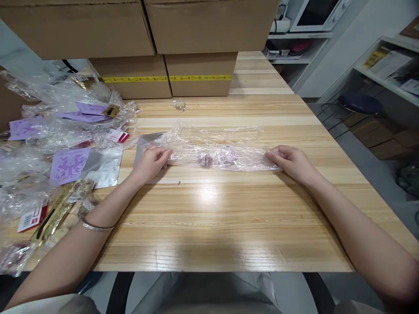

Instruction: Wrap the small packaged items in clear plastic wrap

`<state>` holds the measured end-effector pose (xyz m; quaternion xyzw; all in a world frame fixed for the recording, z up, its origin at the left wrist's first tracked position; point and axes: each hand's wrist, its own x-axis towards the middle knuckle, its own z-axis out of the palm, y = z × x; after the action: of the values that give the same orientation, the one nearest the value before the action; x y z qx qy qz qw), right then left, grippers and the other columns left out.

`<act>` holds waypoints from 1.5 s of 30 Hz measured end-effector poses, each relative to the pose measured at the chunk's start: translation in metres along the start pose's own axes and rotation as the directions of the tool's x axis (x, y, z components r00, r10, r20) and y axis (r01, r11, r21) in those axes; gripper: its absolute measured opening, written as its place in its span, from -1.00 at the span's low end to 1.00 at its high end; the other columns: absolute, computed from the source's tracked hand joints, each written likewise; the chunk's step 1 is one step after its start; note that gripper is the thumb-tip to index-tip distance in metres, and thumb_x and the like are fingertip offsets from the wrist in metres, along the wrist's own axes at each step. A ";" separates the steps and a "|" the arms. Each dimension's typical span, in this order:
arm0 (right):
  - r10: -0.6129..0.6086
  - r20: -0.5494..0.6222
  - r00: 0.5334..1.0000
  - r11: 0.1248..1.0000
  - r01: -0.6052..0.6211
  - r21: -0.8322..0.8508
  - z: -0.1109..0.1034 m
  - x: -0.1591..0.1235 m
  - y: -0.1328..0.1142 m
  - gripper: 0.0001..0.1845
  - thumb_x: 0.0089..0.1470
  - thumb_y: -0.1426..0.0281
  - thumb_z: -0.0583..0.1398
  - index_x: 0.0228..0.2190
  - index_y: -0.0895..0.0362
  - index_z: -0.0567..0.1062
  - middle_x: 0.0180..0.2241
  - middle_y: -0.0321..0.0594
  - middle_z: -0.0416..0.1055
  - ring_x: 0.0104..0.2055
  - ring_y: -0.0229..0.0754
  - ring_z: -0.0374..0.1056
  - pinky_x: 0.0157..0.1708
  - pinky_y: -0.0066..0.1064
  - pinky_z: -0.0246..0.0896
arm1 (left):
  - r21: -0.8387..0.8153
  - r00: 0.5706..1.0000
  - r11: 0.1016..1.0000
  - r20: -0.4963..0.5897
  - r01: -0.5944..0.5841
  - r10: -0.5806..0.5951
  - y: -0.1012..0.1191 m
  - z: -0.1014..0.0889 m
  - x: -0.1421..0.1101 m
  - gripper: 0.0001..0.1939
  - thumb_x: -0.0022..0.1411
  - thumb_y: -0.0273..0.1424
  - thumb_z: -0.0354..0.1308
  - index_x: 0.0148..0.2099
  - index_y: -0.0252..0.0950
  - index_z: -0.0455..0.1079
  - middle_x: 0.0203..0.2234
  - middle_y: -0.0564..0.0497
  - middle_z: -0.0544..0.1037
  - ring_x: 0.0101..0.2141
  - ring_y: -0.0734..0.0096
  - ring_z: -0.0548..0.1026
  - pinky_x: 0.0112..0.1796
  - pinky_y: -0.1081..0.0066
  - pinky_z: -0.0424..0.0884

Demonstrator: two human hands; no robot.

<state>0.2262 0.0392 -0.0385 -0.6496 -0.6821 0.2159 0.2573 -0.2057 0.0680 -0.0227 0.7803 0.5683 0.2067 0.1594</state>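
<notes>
A long strip of clear plastic wrap lies across the middle of the table, stretched between my two hands. Inside or under its folds a small dark beaded item and something purple show through; their kind is hard to make out. My left hand pinches the strip's left end, resting over a grey foil pouch. At the right end my right hand grips the plastic between thumb and fingers. A looser fold of the film lies along the far side of the strip.
Large cardboard boxes stand stacked at the back. A heap of clear plastic packaging, with purple cards and a silver pouch, covers the table's left side. One small clear packet lies in front of the boxes.
</notes>
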 end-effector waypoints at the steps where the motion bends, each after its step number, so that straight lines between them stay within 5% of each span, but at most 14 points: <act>1: -0.005 0.020 1.000 0.998 0.006 -0.057 0.000 0.001 0.000 -0.57 0.14 -0.01 0.13 -0.54 0.04 0.42 -0.59 -0.27 0.33 -0.43 -0.07 0.34 -0.34 -0.25 0.24 | 0.065 1.000 0.998 -0.020 -0.012 0.013 0.000 0.002 0.001 -0.56 0.32 -0.15 -0.09 -0.58 -0.21 0.19 -0.67 0.09 0.37 -0.45 0.35 0.38 0.14 0.13 0.23; 5: -0.052 -0.009 0.999 0.968 0.048 -0.245 0.001 0.000 -0.002 -0.64 0.12 0.03 0.16 -0.41 0.05 0.48 -0.52 -0.19 0.44 -0.31 0.03 0.42 -0.13 -0.10 0.27 | 0.326 0.993 0.945 -0.097 -0.036 0.071 0.004 0.008 0.000 -0.66 0.28 -0.26 0.01 -0.54 -0.19 0.17 -0.61 0.04 0.37 -0.35 0.24 0.44 0.21 0.04 0.15; 9: -0.239 -0.209 0.948 0.909 0.144 -0.390 0.001 -0.013 -0.016 -0.50 0.08 0.11 0.23 -0.01 0.11 0.46 -0.22 0.01 0.54 -0.02 0.22 0.42 0.10 0.20 0.15 | 0.413 0.945 0.894 -0.184 -0.174 0.270 0.011 0.006 -0.008 -0.82 0.26 -0.32 0.09 -0.18 -0.29 0.43 -0.13 -0.23 0.54 0.02 -0.03 0.44 0.13 -0.03 0.25; 13: -0.507 0.195 0.839 0.820 0.540 -0.189 0.003 -0.024 -0.028 -0.35 0.12 0.27 0.20 0.24 -0.05 0.28 0.24 -0.13 0.31 0.28 0.13 0.22 0.22 0.11 0.16 | 0.167 0.848 0.834 0.187 -0.526 0.497 0.016 0.000 -0.015 -0.56 0.32 -0.24 0.04 0.20 -0.24 0.34 0.22 -0.16 0.38 0.23 0.09 0.31 0.19 0.09 0.26; 16: -0.527 0.311 0.791 0.813 0.575 -0.085 0.012 -0.021 -0.024 -0.38 0.18 0.41 0.10 0.26 -0.05 0.28 0.27 -0.20 0.28 0.34 0.01 0.15 0.27 0.04 0.15 | 0.075 0.825 0.865 0.350 -0.496 0.443 0.013 -0.002 -0.014 -0.44 0.37 -0.20 -0.01 0.36 -0.20 0.17 0.33 -0.07 0.25 0.33 0.15 0.17 0.29 0.09 0.11; 22: -0.494 0.193 0.848 0.852 0.516 -0.084 0.024 -0.012 -0.012 -0.56 0.30 0.38 0.01 0.14 0.00 0.44 0.19 -0.18 0.40 0.29 -0.06 0.25 0.26 -0.05 0.18 | 0.174 0.901 0.899 0.250 -0.403 0.355 -0.006 0.001 -0.004 -0.50 0.42 -0.28 -0.13 0.30 -0.31 0.29 0.25 -0.09 0.38 0.31 0.24 0.22 0.30 0.15 0.08; 29: -0.175 -0.014 0.985 0.983 0.175 0.051 0.016 -0.009 -0.011 -0.64 0.28 0.14 -0.02 -0.16 0.00 0.49 -0.17 -0.16 0.57 -0.07 0.00 0.49 -0.03 -0.13 0.37 | -0.010 0.966 0.969 0.086 -0.246 0.246 -0.015 -0.008 -0.004 -0.59 0.41 -0.10 -0.08 -0.08 -0.16 0.54 -0.03 0.01 0.62 0.08 0.22 0.49 0.33 0.00 -0.04; 34: 0.025 -0.096 0.995 1.000 -0.025 -0.004 0.015 -0.007 -0.011 -0.69 0.21 0.14 0.04 -0.16 0.02 0.45 -0.43 -0.21 0.48 -0.36 -0.03 0.41 -0.31 -0.22 0.32 | -0.146 0.996 0.986 0.019 -0.080 0.084 -0.001 -0.004 -0.004 -0.56 0.31 0.01 0.03 -0.20 -0.23 0.51 -0.27 -0.03 0.63 -0.22 0.23 0.55 -0.02 0.22 0.43; 37: 0.086 -0.123 0.989 0.980 -0.106 -0.170 0.019 -0.007 -0.015 -0.62 0.16 0.16 0.10 -0.07 0.09 0.43 -0.46 -0.18 0.45 -0.40 0.01 0.40 -0.35 -0.19 0.28 | -0.035 0.997 0.997 0.015 -0.072 0.072 0.006 0.004 -0.003 -0.64 0.33 -0.10 0.04 -0.10 -0.25 0.47 -0.27 -0.06 0.60 -0.28 0.25 0.51 -0.16 0.27 0.43; 41: -0.166 -0.270 0.949 0.916 0.047 -0.399 0.017 -0.013 -0.024 -0.46 0.15 0.16 0.12 0.08 0.20 0.36 -0.10 0.14 0.46 -0.06 0.22 0.40 -0.09 0.04 0.28 | 0.296 0.958 0.934 -0.142 -0.199 0.249 0.016 0.008 -0.007 -0.66 0.35 -0.23 0.02 0.04 -0.30 0.43 -0.18 -0.20 0.54 -0.10 0.06 0.47 -0.04 0.07 0.36; 43: -0.363 -0.240 0.900 0.856 0.221 -0.467 0.012 -0.017 -0.027 -0.42 0.12 0.17 0.16 0.13 0.15 0.34 0.06 0.15 0.40 0.11 0.24 0.32 0.06 0.11 0.19 | 0.305 0.913 0.881 -0.072 -0.362 0.401 0.022 0.007 -0.011 -0.65 0.35 -0.23 0.05 0.07 -0.28 0.42 -0.06 -0.22 0.52 0.01 0.04 0.44 0.02 0.06 0.35; 45: -0.508 -0.036 0.860 0.783 0.444 -0.436 0.006 -0.021 -0.029 -0.41 0.09 0.19 0.19 0.15 0.06 0.35 0.12 0.03 0.39 0.18 0.19 0.29 0.13 0.08 0.17 | 0.193 0.863 0.841 0.098 -0.506 0.496 0.025 0.007 -0.014 -0.61 0.34 -0.19 0.08 0.13 -0.24 0.39 0.08 -0.19 0.47 0.12 0.09 0.39 0.12 0.08 0.31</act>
<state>0.2002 0.0168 -0.0266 -0.5094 -0.8323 -0.0555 0.2113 -0.1853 0.0467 -0.0186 0.9184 0.3599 0.1619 0.0283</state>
